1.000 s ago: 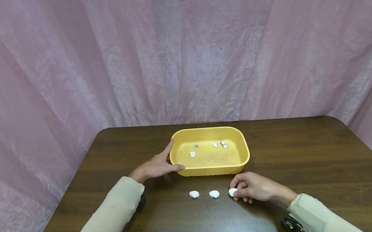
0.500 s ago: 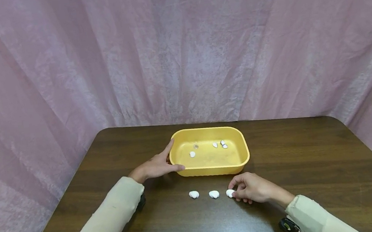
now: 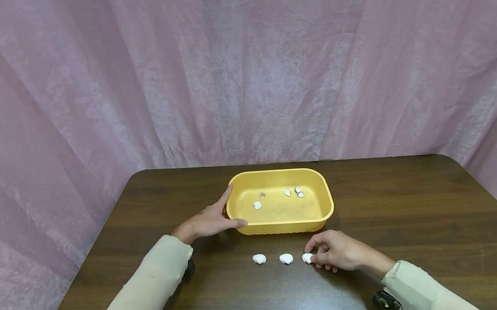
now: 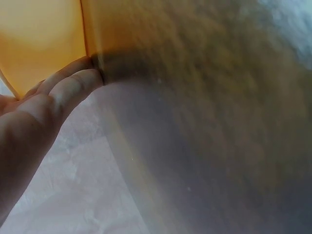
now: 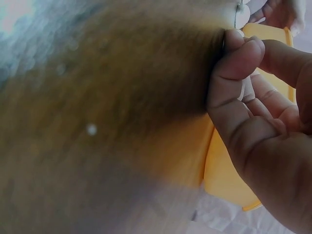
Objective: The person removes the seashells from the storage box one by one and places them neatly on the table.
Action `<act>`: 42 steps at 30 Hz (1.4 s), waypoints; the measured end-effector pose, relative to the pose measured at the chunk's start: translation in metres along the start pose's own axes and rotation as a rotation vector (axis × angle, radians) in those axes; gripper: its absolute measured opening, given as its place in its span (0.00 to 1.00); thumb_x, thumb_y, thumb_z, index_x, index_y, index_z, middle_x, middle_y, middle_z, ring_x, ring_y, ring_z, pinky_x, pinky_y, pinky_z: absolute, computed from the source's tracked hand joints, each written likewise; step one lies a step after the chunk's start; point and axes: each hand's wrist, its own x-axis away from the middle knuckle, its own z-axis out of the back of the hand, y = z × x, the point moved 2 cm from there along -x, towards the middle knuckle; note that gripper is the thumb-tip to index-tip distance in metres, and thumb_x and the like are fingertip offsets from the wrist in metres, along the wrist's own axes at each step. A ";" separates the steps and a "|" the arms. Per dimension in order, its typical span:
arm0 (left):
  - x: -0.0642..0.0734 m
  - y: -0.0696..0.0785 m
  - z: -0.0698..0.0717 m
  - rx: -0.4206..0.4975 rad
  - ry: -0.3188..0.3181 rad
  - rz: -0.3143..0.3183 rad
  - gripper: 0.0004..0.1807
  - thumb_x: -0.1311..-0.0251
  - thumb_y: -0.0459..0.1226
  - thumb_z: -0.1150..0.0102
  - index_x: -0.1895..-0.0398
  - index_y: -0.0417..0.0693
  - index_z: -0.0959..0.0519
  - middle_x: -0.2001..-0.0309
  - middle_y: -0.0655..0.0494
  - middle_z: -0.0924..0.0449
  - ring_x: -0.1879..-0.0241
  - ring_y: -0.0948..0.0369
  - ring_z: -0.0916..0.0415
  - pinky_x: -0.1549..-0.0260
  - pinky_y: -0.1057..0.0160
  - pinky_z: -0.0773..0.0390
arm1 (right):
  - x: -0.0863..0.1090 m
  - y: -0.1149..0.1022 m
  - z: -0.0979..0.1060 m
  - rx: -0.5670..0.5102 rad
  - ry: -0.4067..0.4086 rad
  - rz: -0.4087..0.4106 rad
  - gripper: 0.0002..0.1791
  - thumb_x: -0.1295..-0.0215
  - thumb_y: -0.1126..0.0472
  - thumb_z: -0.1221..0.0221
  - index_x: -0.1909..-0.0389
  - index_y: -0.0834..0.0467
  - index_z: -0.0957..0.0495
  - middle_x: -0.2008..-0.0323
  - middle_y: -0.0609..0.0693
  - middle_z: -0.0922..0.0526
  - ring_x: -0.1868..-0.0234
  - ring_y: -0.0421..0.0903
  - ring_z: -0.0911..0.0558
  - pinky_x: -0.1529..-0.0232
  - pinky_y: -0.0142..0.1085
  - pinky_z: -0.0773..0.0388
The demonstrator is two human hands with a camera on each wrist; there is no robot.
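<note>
Head view shows the right hand [image 3: 343,251] pinching a white shell [image 3: 307,258] beside two other shells [image 3: 286,259] on the table [image 3: 401,208]; a light hold should keep their row even; the left hand [image 3: 212,220], spread wide, touches the yellow tub [image 3: 281,228].

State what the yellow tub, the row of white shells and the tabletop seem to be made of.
Yellow tub: probably plastic, satin, with smooth moulded walls. White shells: likely natural shell, matte, with scalloped edges; imitation is possible. Tabletop: wood or wood-look laminate, glossy, showing grain and reflected light.
</note>
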 end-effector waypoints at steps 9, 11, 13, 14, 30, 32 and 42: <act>0.000 0.000 0.001 0.005 -0.009 -0.001 0.64 0.46 0.59 0.31 0.19 0.62 0.68 0.40 0.49 0.24 0.41 0.57 0.29 0.38 0.46 0.37 | 0.000 0.000 -0.001 -0.027 0.005 0.012 0.07 0.33 0.69 0.39 0.57 0.66 0.20 0.79 0.49 0.21 0.82 0.41 0.26 0.82 0.32 0.27; 0.000 -0.001 0.001 0.005 -0.007 -0.002 0.64 0.46 0.59 0.31 0.19 0.62 0.68 0.39 0.48 0.25 0.41 0.56 0.30 0.37 0.46 0.37 | 0.000 0.000 0.000 -0.025 0.006 0.009 0.06 0.33 0.69 0.39 0.57 0.66 0.20 0.79 0.49 0.21 0.83 0.40 0.26 0.82 0.32 0.27; -0.001 -0.001 0.001 0.006 -0.005 -0.002 0.64 0.46 0.59 0.31 0.19 0.62 0.68 0.37 0.47 0.26 0.40 0.56 0.30 0.37 0.46 0.38 | 0.000 0.000 0.000 -0.026 0.007 0.008 0.06 0.33 0.69 0.39 0.57 0.65 0.20 0.79 0.48 0.21 0.83 0.40 0.26 0.82 0.32 0.27; -0.001 -0.001 0.001 0.007 -0.005 -0.002 0.64 0.46 0.59 0.31 0.19 0.62 0.68 0.36 0.47 0.27 0.39 0.56 0.30 0.37 0.46 0.38 | 0.000 0.000 0.000 -0.025 0.009 0.008 0.06 0.33 0.69 0.39 0.58 0.65 0.20 0.79 0.49 0.21 0.83 0.40 0.26 0.82 0.32 0.27; 0.000 0.000 0.001 0.008 -0.006 0.004 0.64 0.46 0.59 0.31 0.19 0.63 0.68 0.38 0.48 0.26 0.41 0.56 0.30 0.37 0.46 0.38 | 0.003 -0.006 0.004 -0.033 0.024 0.011 0.12 0.34 0.68 0.38 0.53 0.69 0.23 0.78 0.51 0.20 0.81 0.43 0.25 0.81 0.34 0.25; 0.000 -0.001 0.001 0.005 -0.006 0.006 0.64 0.47 0.59 0.31 0.19 0.63 0.68 0.37 0.47 0.27 0.40 0.56 0.30 0.37 0.45 0.38 | 0.003 -0.009 0.006 -0.028 0.019 0.017 0.12 0.34 0.68 0.38 0.53 0.70 0.23 0.78 0.51 0.20 0.81 0.42 0.25 0.81 0.35 0.25; -0.001 -0.001 0.000 0.021 -0.009 -0.014 0.65 0.46 0.57 0.31 0.19 0.61 0.69 0.34 0.45 0.29 0.39 0.55 0.30 0.36 0.46 0.38 | 0.003 -0.038 0.018 0.004 -0.026 0.112 0.14 0.30 0.64 0.40 0.50 0.69 0.22 0.76 0.54 0.20 0.82 0.40 0.26 0.80 0.34 0.26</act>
